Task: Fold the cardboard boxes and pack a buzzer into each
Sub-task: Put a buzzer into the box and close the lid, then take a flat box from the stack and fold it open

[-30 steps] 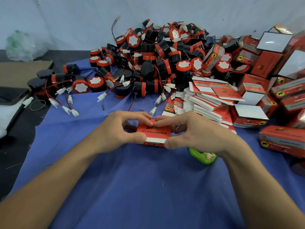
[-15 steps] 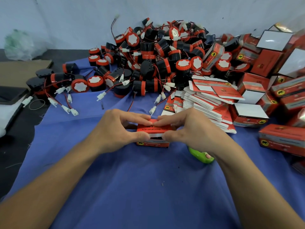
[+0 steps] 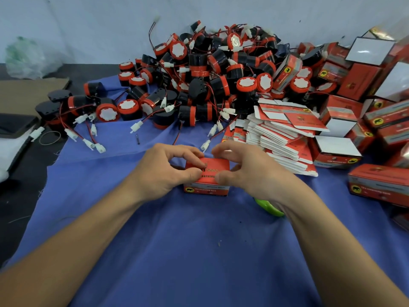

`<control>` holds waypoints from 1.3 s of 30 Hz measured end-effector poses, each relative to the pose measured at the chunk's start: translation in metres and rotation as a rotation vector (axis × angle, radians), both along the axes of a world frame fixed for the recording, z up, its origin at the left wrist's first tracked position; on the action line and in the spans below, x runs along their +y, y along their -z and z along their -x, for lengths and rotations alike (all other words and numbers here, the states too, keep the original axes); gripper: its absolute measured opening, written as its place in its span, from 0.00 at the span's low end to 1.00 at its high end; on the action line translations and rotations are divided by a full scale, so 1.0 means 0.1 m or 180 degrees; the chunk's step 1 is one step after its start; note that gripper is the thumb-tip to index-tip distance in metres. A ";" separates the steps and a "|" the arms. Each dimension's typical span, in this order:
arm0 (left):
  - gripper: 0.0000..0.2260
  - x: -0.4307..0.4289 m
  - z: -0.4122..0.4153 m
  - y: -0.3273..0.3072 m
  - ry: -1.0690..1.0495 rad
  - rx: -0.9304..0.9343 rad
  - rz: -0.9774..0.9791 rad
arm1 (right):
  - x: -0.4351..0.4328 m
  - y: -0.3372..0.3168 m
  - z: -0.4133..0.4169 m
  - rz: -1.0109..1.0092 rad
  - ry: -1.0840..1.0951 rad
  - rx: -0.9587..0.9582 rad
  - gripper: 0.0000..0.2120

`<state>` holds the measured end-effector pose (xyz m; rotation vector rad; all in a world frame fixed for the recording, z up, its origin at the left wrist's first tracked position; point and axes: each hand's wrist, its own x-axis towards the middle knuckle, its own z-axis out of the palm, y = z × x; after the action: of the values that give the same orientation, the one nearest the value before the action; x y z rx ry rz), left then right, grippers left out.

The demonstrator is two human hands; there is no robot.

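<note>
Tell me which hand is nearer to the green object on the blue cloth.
Right. The right hand holds the red box just beyond the green object, its wrist over it; the left hand holds the box's other side, farther left.

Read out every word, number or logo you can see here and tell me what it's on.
"12v reversing horn", as best it reads: front strip of the red box held by left hand and right hand.
Yellow badge with a black animal, no words: same strip.
Top print of that box: partly covered, unreadable.
Packed box at right: similar strip, too blurred.
Flat cartons, buzzers: nothing readable.
</note>
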<state>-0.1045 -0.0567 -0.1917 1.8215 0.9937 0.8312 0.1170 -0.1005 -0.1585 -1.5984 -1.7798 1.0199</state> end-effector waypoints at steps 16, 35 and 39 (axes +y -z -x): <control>0.17 -0.13 -0.18 0.13 -0.0302 -0.0192 0.0195 | -0.15 -0.06 0.04 -0.0293 -0.0279 -0.1131 0.26; 0.11 -0.08 -0.24 0.16 -0.0757 0.0126 0.0299 | 0.33 -0.33 -0.93 -0.0790 0.1776 -0.1480 0.27; 0.12 -0.06 -0.24 0.15 -0.0732 0.0142 0.0319 | 0.51 -0.15 -0.79 -0.0153 0.1317 -0.2537 0.34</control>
<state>-0.0805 -0.0628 -0.2070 1.6676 1.2682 0.8646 0.1957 -0.0499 -0.1433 -2.4126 -1.7606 0.1302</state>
